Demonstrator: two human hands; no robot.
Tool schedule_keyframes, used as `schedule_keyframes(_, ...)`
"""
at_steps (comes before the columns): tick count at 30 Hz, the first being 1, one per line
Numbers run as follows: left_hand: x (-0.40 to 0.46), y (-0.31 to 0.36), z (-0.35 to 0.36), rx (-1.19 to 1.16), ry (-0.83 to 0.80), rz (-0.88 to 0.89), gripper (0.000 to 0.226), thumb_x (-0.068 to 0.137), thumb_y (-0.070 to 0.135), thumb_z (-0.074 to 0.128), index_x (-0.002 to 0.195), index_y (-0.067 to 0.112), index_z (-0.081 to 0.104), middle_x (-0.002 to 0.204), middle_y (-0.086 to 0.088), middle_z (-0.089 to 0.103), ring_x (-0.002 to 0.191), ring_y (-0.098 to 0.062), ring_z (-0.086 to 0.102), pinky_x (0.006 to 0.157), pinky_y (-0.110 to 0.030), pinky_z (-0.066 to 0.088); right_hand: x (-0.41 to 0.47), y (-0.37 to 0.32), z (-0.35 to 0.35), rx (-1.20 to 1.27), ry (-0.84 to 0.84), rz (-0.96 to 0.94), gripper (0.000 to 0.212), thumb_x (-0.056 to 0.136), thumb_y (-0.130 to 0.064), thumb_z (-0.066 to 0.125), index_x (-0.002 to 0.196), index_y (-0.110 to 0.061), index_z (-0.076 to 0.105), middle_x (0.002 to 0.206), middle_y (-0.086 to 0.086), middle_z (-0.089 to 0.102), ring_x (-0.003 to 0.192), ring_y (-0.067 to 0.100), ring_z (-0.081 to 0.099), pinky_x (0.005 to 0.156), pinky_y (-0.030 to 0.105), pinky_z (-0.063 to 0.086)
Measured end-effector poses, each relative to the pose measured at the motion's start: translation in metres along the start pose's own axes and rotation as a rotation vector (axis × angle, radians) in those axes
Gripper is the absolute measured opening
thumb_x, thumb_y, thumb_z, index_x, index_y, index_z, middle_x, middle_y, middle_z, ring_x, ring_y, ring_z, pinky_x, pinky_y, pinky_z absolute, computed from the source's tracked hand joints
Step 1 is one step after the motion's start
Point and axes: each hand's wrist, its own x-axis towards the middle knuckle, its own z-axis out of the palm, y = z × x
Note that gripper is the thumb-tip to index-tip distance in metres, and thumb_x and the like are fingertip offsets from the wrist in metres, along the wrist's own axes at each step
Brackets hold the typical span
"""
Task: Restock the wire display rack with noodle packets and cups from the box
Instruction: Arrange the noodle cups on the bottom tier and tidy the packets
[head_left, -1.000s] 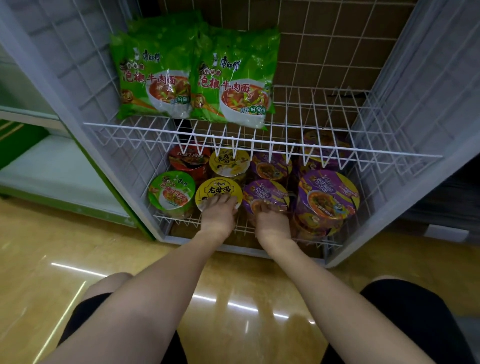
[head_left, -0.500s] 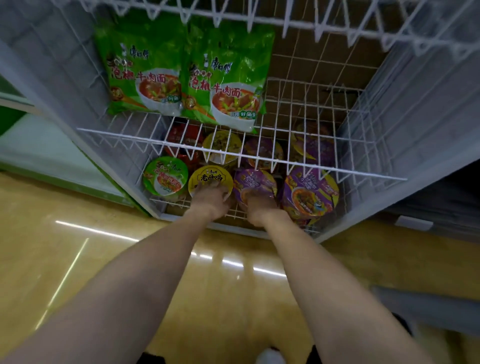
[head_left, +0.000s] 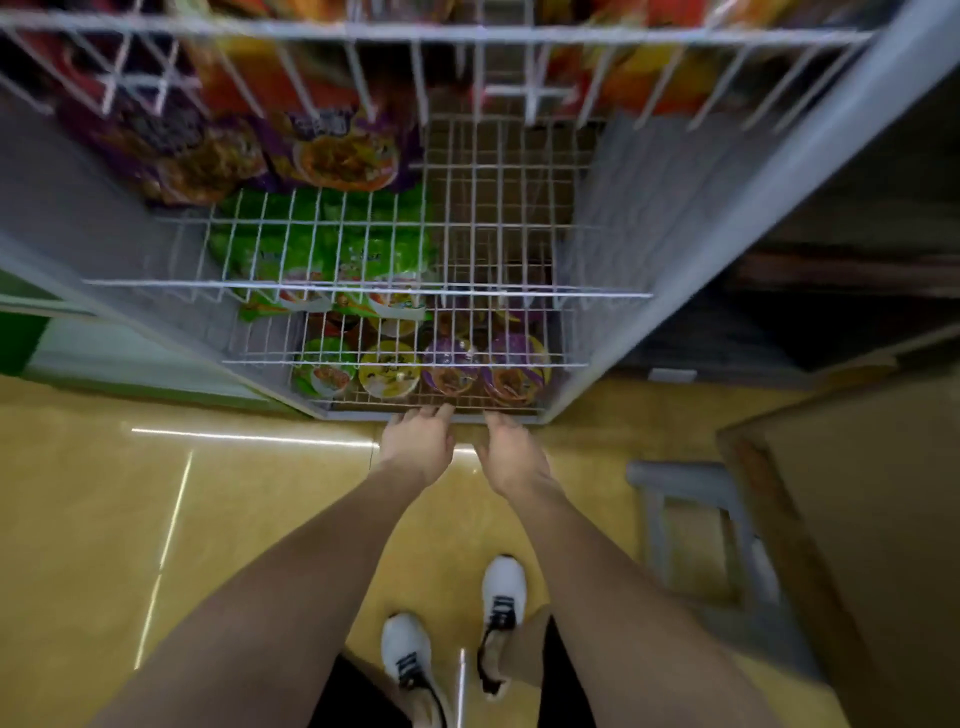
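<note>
Yellow floor (head_left: 218, 519) before the wire rack (head_left: 519, 358): your left hand (head_left: 415, 447) and right hand (head_left: 511, 454) hang empty, fingers apart, at the bottom shelf's front edge; cups (head_left: 389, 371) fill it. Next, probably fetch stock from the box (head_left: 857, 519).

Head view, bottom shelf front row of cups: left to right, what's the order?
Green cup → yellow cup → purple cup → second purple cup, the rightmost.
</note>
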Motion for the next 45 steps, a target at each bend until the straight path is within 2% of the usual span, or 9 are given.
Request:
schedule_keyframes(2, -0.033, 0.026, -0.035, 0.028, -0.029, 0.038, 0.037, 0.102, 0.031, 0.041, 0.136, 0.02, 0.047, 0.133, -0.007, 0.059, 0.121, -0.032, 0.055, 0.098, -0.042, 0.041, -0.04, -0.001, -0.034, -0.004, -0.002, 0.032, 0.039, 0.103, -0.025, 0.052, 0.139, -0.014, 0.047, 0.14, 0.011, 0.054, 0.126, 0.031, 0.053, 0.097, 0.038, 0.046)
schedule_keyframes(7, -0.112, 0.088, -0.124, 0.099, -0.05, 0.133, 0.039, 0.105, 0.035, 0.039, 0.139, 0.015, 0.047, 0.137, -0.009, 0.056, 0.126, -0.032, 0.052, 0.1, -0.042, 0.041, -0.135, 0.0, -0.112, 0.101, 0.075, 0.102, 0.042, 0.103, -0.024, 0.05, 0.144, -0.015, 0.046, 0.138, 0.013, 0.057, 0.123, 0.032, 0.056, 0.094, 0.038, 0.047)
schedule_keyframes(13, -0.152, 0.148, -0.189, 0.048, 0.034, 0.284, 0.034, 0.103, 0.032, 0.042, 0.132, 0.017, 0.051, 0.127, -0.01, 0.06, 0.117, -0.032, 0.057, 0.092, -0.041, 0.046, -0.215, 0.021, -0.164, 0.12, 0.212, 0.19, 0.02, 0.101, -0.021, 0.05, 0.115, -0.007, 0.056, 0.118, 0.016, 0.062, 0.109, 0.036, 0.059, 0.083, 0.038, 0.047)
schedule_keyframes(17, -0.163, 0.179, -0.204, 0.033, 0.079, 0.345, 0.034, 0.103, 0.034, 0.043, 0.131, 0.016, 0.054, 0.126, -0.011, 0.061, 0.112, -0.033, 0.06, 0.089, -0.042, 0.049, -0.25, 0.041, -0.181, 0.192, 0.324, 0.244, 0.025, 0.101, -0.019, 0.053, 0.122, -0.008, 0.058, 0.119, 0.015, 0.062, 0.113, 0.034, 0.058, 0.086, 0.038, 0.048)
schedule_keyframes(22, -0.184, 0.24, -0.202, 0.034, 0.106, 0.522, 0.031, 0.102, 0.031, 0.045, 0.128, 0.016, 0.053, 0.124, -0.01, 0.06, 0.115, -0.033, 0.058, 0.09, -0.042, 0.047, -0.298, 0.068, -0.204, 0.354, 0.517, 0.356, 0.038, 0.103, -0.018, 0.052, 0.139, -0.007, 0.053, 0.134, 0.014, 0.06, 0.127, 0.03, 0.054, 0.104, 0.036, 0.043)
schedule_keyframes(26, -0.202, 0.301, -0.2, -0.023, 0.144, 0.655, 0.029, 0.102, 0.029, 0.047, 0.126, 0.015, 0.054, 0.121, -0.01, 0.061, 0.114, -0.033, 0.058, 0.089, -0.042, 0.047, -0.34, 0.109, -0.221, 0.393, 0.696, 0.445, 0.033, 0.102, -0.018, 0.052, 0.133, -0.009, 0.059, 0.129, 0.01, 0.064, 0.121, 0.026, 0.058, 0.104, 0.035, 0.044)
schedule_keyframes(32, -0.22, 0.391, -0.204, -0.135, 0.189, 0.806, 0.022, 0.103, 0.023, 0.042, 0.117, 0.015, 0.057, 0.11, -0.006, 0.059, 0.102, -0.028, 0.058, 0.08, -0.043, 0.051, -0.389, 0.186, -0.26, 0.542, 0.953, 0.591, 0.022, 0.1, -0.012, 0.052, 0.118, -0.009, 0.064, 0.113, 0.011, 0.068, 0.109, 0.028, 0.062, 0.095, 0.033, 0.044)
schedule_keyframes(38, -0.209, 0.506, -0.185, -0.159, 0.116, 0.777, 0.023, 0.103, 0.024, 0.041, 0.118, 0.016, 0.056, 0.112, -0.005, 0.06, 0.099, -0.027, 0.059, 0.082, -0.044, 0.054, -0.398, 0.302, -0.29, 0.607, 0.916, 0.71, 0.022, 0.1, -0.011, 0.051, 0.119, -0.006, 0.062, 0.114, 0.014, 0.067, 0.107, 0.031, 0.062, 0.095, 0.036, 0.046)
schedule_keyframes(45, -0.185, 0.595, -0.141, -0.174, -0.164, 0.611, 0.028, 0.101, 0.023, 0.052, 0.128, 0.021, 0.057, 0.125, -0.005, 0.065, 0.111, -0.026, 0.062, 0.098, -0.043, 0.052, -0.383, 0.395, -0.29, 0.762, 0.78, 0.83, 0.022, 0.097, -0.006, 0.054, 0.116, -0.002, 0.062, 0.116, 0.018, 0.065, 0.111, 0.034, 0.06, 0.094, 0.034, 0.043)
